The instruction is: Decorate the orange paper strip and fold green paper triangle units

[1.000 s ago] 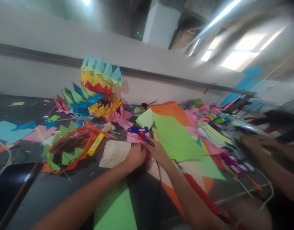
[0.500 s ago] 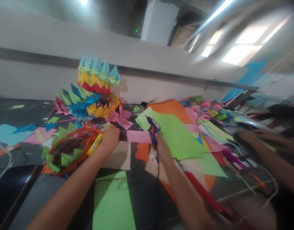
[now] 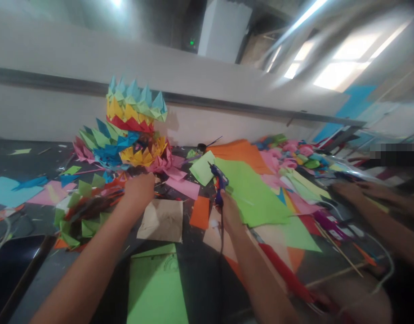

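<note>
My right hand (image 3: 229, 204) is wrapped round a blue hot-glue gun (image 3: 220, 180), its nozzle pointing up and away over the green sheets. The gun's cord hangs down towards me. My left hand (image 3: 139, 191) is at the right side of an orange and green folded-paper crown (image 3: 88, 227). Its fingers are turned away and hidden, so what it holds, if anything, does not show. Just right of this hand lie a brown paper square (image 3: 162, 220) and a pink paper strip (image 3: 184, 187). An orange paper piece (image 3: 200, 212) rests between my two hands.
Stacked multicoloured paper crowns (image 3: 132, 121) stand by the wall. Green sheets (image 3: 254, 193) and a purple glue gun (image 3: 331, 225) lie to the right, near another person's hand (image 3: 350, 193). A dark glossy device (image 3: 18, 265) lies front left; a green sheet (image 3: 156, 288) is in front.
My left hand has moved left, off the brown paper, and the yellow tool beside it is now out of sight. The pink strip has turned askew. My right hand keeps the glue gun almost still.
</note>
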Demonstrator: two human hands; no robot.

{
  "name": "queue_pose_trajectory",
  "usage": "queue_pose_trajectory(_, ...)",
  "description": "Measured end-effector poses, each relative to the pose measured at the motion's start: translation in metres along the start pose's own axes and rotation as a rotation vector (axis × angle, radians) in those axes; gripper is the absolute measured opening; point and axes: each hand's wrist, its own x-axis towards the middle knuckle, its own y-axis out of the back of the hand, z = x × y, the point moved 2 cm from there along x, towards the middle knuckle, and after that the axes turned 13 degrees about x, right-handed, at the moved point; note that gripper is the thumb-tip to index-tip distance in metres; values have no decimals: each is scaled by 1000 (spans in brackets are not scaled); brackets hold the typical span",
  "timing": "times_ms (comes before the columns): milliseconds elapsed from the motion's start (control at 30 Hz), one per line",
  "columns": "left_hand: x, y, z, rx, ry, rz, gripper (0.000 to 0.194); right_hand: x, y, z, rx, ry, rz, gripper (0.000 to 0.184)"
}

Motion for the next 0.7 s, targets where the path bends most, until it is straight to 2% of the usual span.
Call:
queue_pose_trajectory(233, -9, 22, -27, -70, -134, -76, 18, -1, 1, -1, -58, 33, -22, 33)
queue_pose_trajectory(300, -11, 28, -36, -116, -165, -46, 15, -1, 1, 0, -92, 47, -27, 34)
queue_pose_trajectory(400, -10, 34, -39, -242, -110, 90, 19, -1, 1, 0, -164, 79, -26, 36)
queue_pose_trajectory(467, -5, 31, -28, -348, -73, 172, 20, -1, 1, -1, -232, 103, -26, 38)
queue_pose_trajectory(533, 1, 20, -5, -433, -103, 204, 21, -2, 1, -2, -319, 132, -35, 39)
queue_pose_trajectory(700, 11, -29, 60, -434, -149, 140, 16, -6, 0, -6, -595, 197, -81, 41)
